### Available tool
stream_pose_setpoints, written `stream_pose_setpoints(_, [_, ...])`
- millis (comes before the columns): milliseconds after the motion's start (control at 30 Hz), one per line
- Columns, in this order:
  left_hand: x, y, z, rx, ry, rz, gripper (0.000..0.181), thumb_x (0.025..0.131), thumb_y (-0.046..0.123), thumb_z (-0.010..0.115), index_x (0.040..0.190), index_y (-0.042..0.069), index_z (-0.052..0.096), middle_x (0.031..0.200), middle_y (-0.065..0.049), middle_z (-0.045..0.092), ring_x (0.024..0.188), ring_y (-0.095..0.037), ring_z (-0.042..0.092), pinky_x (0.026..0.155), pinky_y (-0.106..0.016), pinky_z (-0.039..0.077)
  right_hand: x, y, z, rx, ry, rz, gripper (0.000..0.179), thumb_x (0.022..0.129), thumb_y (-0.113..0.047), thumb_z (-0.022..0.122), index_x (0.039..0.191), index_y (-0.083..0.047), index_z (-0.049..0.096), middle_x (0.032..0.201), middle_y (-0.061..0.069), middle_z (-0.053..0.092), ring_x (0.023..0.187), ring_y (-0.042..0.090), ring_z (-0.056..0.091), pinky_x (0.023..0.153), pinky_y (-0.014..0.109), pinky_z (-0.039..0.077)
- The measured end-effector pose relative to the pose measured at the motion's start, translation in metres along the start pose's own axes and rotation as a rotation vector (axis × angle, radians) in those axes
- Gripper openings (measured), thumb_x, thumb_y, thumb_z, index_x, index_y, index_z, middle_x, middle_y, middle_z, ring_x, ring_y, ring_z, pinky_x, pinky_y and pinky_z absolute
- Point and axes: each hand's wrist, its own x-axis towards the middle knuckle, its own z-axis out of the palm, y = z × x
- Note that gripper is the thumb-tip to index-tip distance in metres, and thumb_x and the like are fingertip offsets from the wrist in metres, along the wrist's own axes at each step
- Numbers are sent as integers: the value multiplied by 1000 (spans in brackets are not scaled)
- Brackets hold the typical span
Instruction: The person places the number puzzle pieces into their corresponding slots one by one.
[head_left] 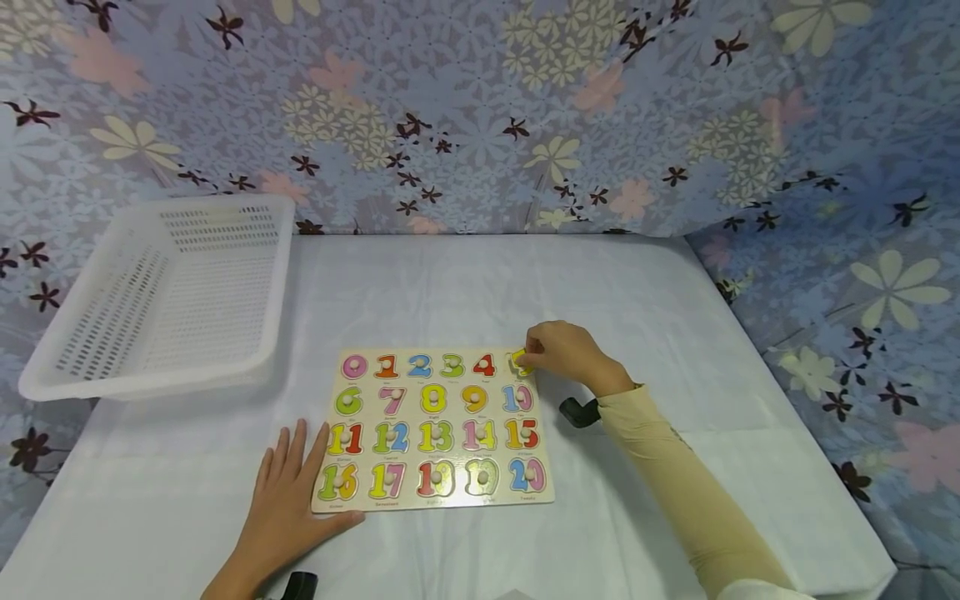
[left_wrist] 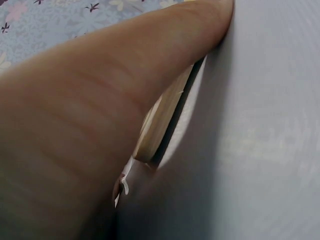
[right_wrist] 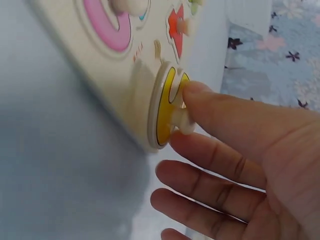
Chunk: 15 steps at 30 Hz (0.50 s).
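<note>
A wooden number puzzle board [head_left: 450,502] lies flat on the white-covered table, its colourful knobbed number pieces set in rows. At its top right corner my right hand [head_left: 564,353] pinches the small knob of the yellow number 5 puzzle piece [right_wrist: 165,112] between thumb and index finger. That piece sits at the spot beside the red 4 [head_left: 484,365], slightly tilted against the board in the right wrist view. My left hand [head_left: 283,508] rests at the lower left corner, its straight fingers along the left edge and its thumb [left_wrist: 165,40] by the bottom edge.
A white perforated plastic basket [head_left: 262,358] stands at the back left of the table. Floral fabric [head_left: 465,108] hangs behind the table and along its right side. Black wrist camera parts [head_left: 579,412] show by each wrist.
</note>
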Motion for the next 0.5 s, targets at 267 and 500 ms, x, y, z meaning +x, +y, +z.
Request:
stream_pose_setpoints(267, [0, 0, 2, 1, 19, 10, 118, 66, 67, 74, 154, 8, 22, 157, -25, 11, 145, -40, 0, 114, -47, -11, 12, -8, 14, -6, -8, 39, 32, 85, -33, 74, 69, -13, 56, 63, -2, 50, 59, 14, 44, 52, 28, 34])
stream_pose_setpoints(500, [-1, -2, 3, 8, 30, 15, 118, 66, 66, 75, 154, 9, 22, 157, -25, 11, 145, -39, 0, 114, -47, -10, 13, -12, 17, -40, -21, 79, 34, 86, -33, 73, 66, -13, 54, 61, -2, 48, 57, 14, 44, 51, 28, 33])
